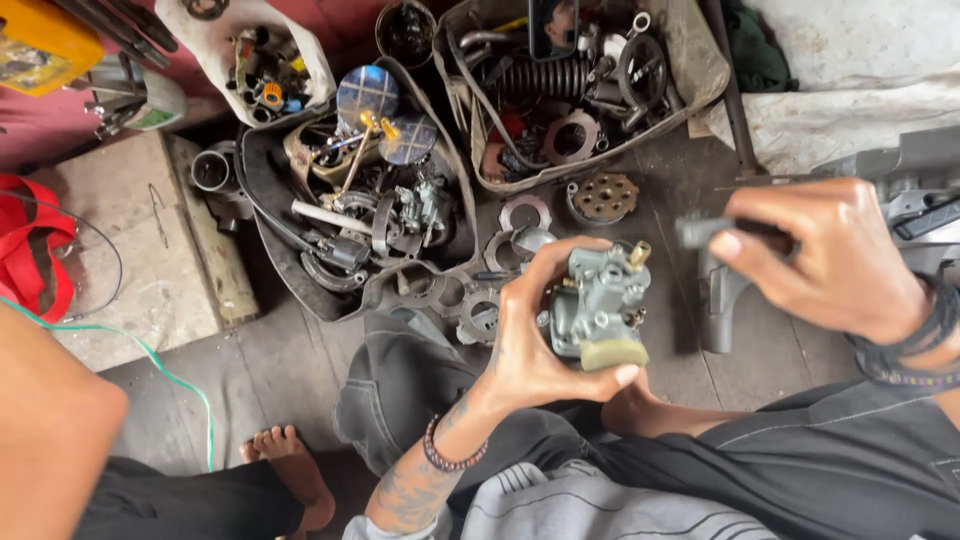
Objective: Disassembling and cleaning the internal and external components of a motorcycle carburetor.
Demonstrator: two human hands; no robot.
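The left hand is gripping one grey carburetor firmly at centre, near the lap, already lifted clear of the floor. The right hand is pinching one blurred dark tool just right of it, not yet touching. Two tubs of parts are lying far behind.

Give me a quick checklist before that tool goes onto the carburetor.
1. Left hand grips the carburetor firmly, fingers wrapped round both sides: ok.
2. Carburetor's brass fitting faces up, uncovered: ok.
3. Right hand holds the dark tool: ok.
4. Tool tip type: cannot tell, blurred.
5. Tool touching carburetor: not ok, apart.
6. Loose parts in the tray away from the hands: ok.
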